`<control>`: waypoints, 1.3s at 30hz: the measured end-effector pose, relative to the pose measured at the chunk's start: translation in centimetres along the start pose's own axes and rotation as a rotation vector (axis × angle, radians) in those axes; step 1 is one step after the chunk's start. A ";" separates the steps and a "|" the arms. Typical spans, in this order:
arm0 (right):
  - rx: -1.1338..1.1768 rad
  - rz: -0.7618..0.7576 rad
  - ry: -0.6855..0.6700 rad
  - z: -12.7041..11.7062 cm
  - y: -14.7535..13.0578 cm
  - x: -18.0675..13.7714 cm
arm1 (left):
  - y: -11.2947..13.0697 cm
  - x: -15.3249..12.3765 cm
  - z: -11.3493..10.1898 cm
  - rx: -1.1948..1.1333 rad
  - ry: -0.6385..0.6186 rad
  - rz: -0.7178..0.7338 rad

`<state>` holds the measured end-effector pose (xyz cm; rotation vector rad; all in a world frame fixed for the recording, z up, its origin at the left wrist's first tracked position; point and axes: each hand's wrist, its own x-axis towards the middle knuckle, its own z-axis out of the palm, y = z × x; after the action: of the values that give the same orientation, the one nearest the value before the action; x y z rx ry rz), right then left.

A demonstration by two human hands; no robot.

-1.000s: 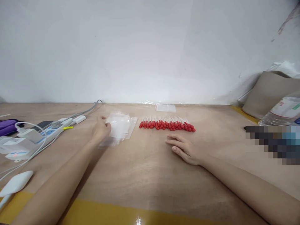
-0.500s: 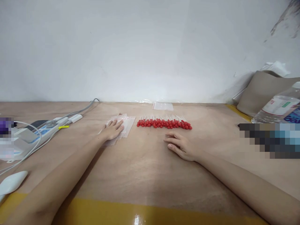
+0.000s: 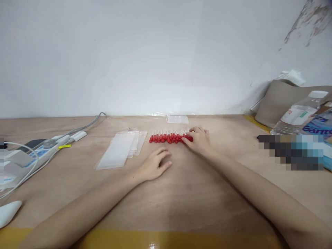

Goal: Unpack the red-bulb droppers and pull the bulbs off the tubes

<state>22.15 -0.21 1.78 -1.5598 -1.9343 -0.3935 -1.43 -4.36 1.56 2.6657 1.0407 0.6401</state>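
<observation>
Red-tipped sticks (image 3: pixel 166 138) lie beyond the left hand (image 3: pixel 155 164), right hand (image 3: pixel 200 141) at their end

At left, a white power strip (image 3: pixel 43 152) is lying on the table (image 3: pixel 186 200), a grey cable (image 3: pixel 88 125) running towards the wall (image 3: pixel 145 55). At right, a labelled clear bottle (image 3: pixel 298 116) is sitting near a grey-brown container (image 3: pixel 269 103). Yellow tape (image 3: pixel 124 239) is lining the near edge.
</observation>
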 end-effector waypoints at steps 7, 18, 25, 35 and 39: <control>0.067 0.002 0.081 0.9 -0.4 0.1 | -0.6 -0.3 0.9 -0.028 -0.026 0.008; 0.477 -0.295 0.118 -2.1 -2.6 -4.2 | -0.3 -0.1 0.2 0.210 0.427 0.109; 0.458 -0.308 -0.036 -1.4 -2.5 -5.3 | -0.3 0.0 0.8 0.290 0.302 0.175; 0.284 -0.468 0.054 0.3 -4.0 -4.9 | -0.1 0.4 1.0 0.381 0.290 0.257; 0.263 -0.489 0.075 0.0 -4.0 -4.9 | 0.1 0.3 0.9 0.397 0.291 0.268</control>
<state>18.95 -5.02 -0.70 -0.8877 -2.1953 -0.3708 -0.79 -4.26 0.86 3.1650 0.9687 0.9906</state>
